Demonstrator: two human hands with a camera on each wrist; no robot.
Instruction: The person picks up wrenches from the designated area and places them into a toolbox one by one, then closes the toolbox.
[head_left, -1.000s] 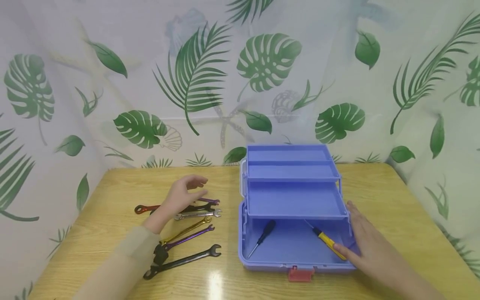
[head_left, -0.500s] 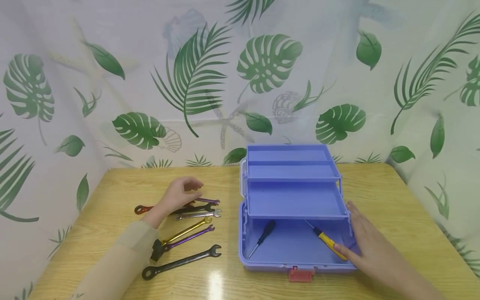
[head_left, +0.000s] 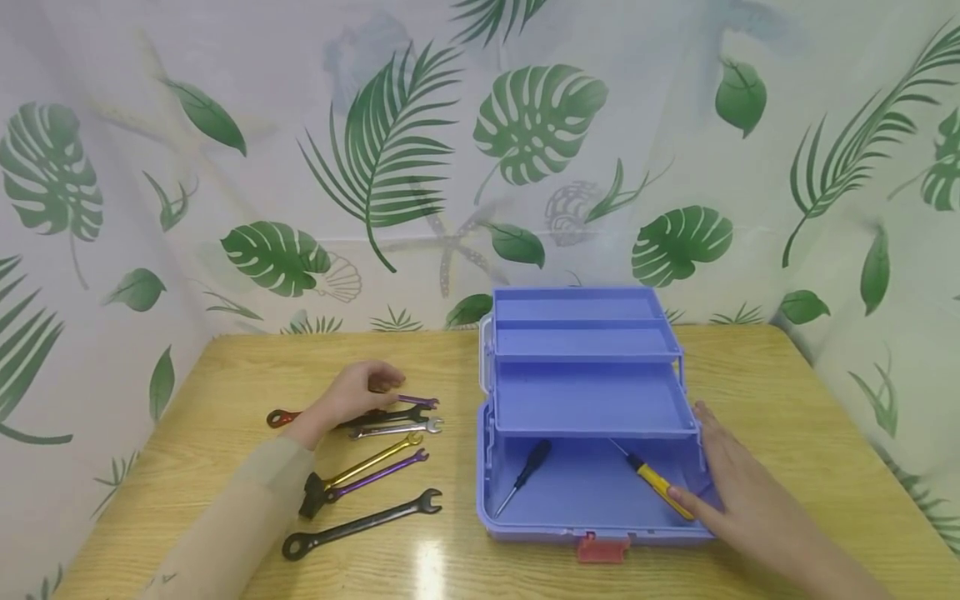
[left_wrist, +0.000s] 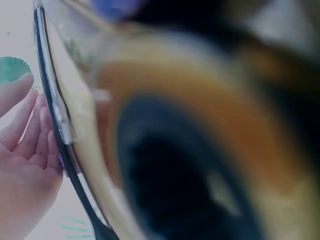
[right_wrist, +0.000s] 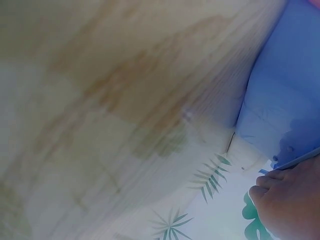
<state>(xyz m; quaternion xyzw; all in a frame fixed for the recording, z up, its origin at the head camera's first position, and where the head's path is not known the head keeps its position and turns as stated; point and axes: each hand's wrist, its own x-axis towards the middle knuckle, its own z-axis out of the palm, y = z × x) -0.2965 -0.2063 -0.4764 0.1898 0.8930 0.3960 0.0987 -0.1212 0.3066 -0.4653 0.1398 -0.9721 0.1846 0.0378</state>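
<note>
My left hand (head_left: 352, 396) is low over a group of wrenches, fingers loosely bent. Under and beside it lie a red ratchet wrench (head_left: 281, 418), a purple wrench (head_left: 420, 401), a black wrench (head_left: 408, 414) and a silver wrench (head_left: 397, 429). In the left wrist view the fingers (left_wrist: 37, 130) are right at the wrenches' edge, the thumb apart from them. My right hand (head_left: 750, 492) holds the right wall of the blue toolbox (head_left: 592, 531), thumb over the rim, fingers along the outside. The thumb overlaps the end of a yellow-handled screwdriver (head_left: 656, 482) inside.
Nearer me lie a gold wrench (head_left: 375, 461), another purple wrench (head_left: 382, 475) and a large black wrench (head_left: 363, 525). A black screwdriver (head_left: 528, 467) lies inside the toolbox, whose tiers are raised behind. A leaf-printed curtain (head_left: 555, 250) borders the wooden table (head_left: 247, 358).
My left hand has drifted slightly down and to the left, lower over the wrenches. My right hand and the toolbox have stayed put.
</note>
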